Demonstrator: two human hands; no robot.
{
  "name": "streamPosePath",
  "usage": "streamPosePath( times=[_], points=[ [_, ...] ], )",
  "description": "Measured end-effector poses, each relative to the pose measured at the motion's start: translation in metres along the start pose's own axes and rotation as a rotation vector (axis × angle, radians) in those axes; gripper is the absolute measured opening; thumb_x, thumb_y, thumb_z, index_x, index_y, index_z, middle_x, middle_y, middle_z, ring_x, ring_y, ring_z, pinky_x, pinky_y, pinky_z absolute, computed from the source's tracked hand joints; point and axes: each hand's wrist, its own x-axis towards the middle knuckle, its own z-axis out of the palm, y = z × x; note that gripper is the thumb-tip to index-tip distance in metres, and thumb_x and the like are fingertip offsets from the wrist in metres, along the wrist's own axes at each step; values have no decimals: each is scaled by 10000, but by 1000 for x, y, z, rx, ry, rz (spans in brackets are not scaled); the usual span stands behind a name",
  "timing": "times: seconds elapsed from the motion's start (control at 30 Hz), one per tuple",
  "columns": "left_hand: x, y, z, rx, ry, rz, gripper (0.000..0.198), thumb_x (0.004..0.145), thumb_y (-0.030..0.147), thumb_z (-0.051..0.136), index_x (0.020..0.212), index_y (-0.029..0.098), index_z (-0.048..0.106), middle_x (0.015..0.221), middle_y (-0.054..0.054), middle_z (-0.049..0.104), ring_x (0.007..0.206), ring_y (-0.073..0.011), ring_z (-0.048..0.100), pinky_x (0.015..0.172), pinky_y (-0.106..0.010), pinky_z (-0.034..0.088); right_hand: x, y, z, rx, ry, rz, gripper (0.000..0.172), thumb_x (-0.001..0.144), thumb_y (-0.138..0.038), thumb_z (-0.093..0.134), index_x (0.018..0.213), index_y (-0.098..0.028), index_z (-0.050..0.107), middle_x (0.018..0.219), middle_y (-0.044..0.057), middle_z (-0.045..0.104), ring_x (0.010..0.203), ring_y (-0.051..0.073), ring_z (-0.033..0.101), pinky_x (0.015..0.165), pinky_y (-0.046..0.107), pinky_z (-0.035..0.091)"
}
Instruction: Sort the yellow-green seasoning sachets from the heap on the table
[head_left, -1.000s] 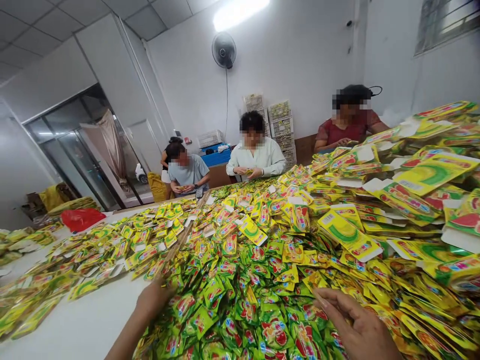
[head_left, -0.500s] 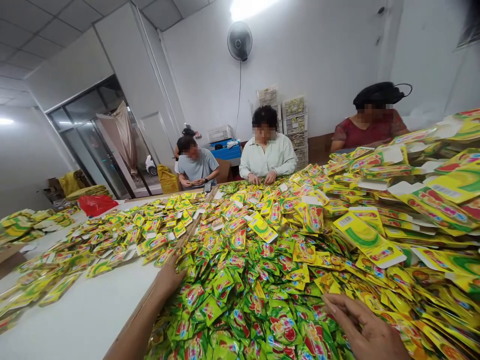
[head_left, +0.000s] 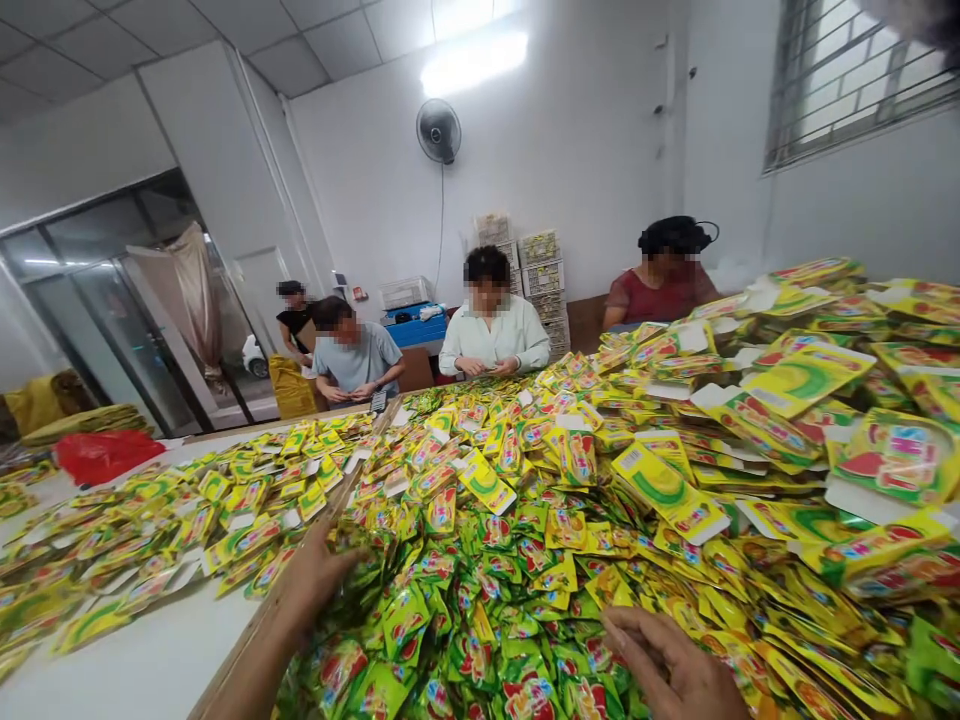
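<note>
A big heap of small green packets (head_left: 487, 640) with red fruit prints lies in front of me. My left hand (head_left: 319, 575) is at the heap's left side, beside a wooden strip (head_left: 251, 640); its thumb points right over the packets and the other fingertips are blurred, so a hold cannot be made out. Low on the right, my right hand (head_left: 671, 660) hovers over or rests on the packets, fingers bent and a little apart, with nothing visible in it. Yellow flat boxes (head_left: 667, 490) are piled beyond it to the right.
Past the wooden strip, more yellow packs spread over a white table (head_left: 150, 655). A red bag (head_left: 105, 455) lies at the far left. Across the table sit a person in a pale shirt (head_left: 495, 345), one in grey-blue and one in dark red; another stands behind.
The view has turned right and tilted up, so a barred window now shows. Both hands stay near the same parts of the heap. The person in the pale shirt has raised their hands slightly.
</note>
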Motion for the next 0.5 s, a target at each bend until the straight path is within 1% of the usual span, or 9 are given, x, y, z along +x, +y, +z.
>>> streamPosePath(
  times=[0.07,0.13,0.2,0.27,0.33,0.37,0.43,0.47,0.5],
  points=[
    [-7,34,6,-109,-31,86,575,647,434,611,1144,176,481,997,-69,620,963,-256,564,786,-315,436,0,-2,1,19,0,10,343,743,-522,502,770,-220,663,832,62,670,803,227,622,714,293,506],
    [-21,72,20,-306,-108,170,596,655,463,617,1166,190,476,940,-50,626,924,-235,573,755,-294,446,0,-5,2,68,-10,35,326,757,-499,508,788,-209,654,831,70,665,808,226,617,723,297,499],
    [-41,108,43,-505,-222,210,621,634,445,655,1168,174,492,867,-42,621,869,-224,574,724,-287,445,-1,-8,4,161,-34,68,322,769,-470,516,894,-197,632,849,74,659,808,215,615,728,294,496],
    [-65,133,71,-662,-358,189,635,605,386,696,1166,154,509,827,-32,603,821,-202,567,709,-276,438,-3,-10,6,265,-64,112,414,753,-431,554,1087,-187,551,910,74,641,774,194,615,707,290,500],
    [-87,147,100,-806,-506,128,647,580,317,715,1169,142,513,788,-16,586,766,-174,563,688,-260,432,-4,-10,9,327,-97,163,570,703,-357,620,1220,-195,442,969,63,610,707,163,606,665,280,499],
    [-97,151,112,-874,-558,84,645,573,290,716,1167,139,515,765,-7,581,741,-160,562,677,-250,428,-4,-9,11,332,-117,178,587,682,-303,636,1225,-200,437,946,48,605,685,151,597,649,269,492],
    [-110,152,130,-965,-617,4,635,559,255,720,1153,142,524,722,9,586,700,-135,560,659,-228,417,-4,-8,14,296,-133,181,458,679,-220,608,1128,-190,517,785,8,596,645,139,569,618,246,463],
    [-114,151,135,-987,-628,-22,638,554,249,725,1151,143,523,701,14,594,678,-124,557,647,-217,411,-4,-7,15,267,-128,173,383,686,-199,586,1067,-184,550,725,-5,576,629,136,554,605,239,447],
    [-117,151,137,-1001,-632,-39,652,552,252,730,1157,143,513,681,18,603,652,-115,553,629,-207,404,-4,-7,16,232,-115,162,346,688,-188,575,1033,-183,566,708,-8,560,624,135,540,599,236,434]
  ],
)
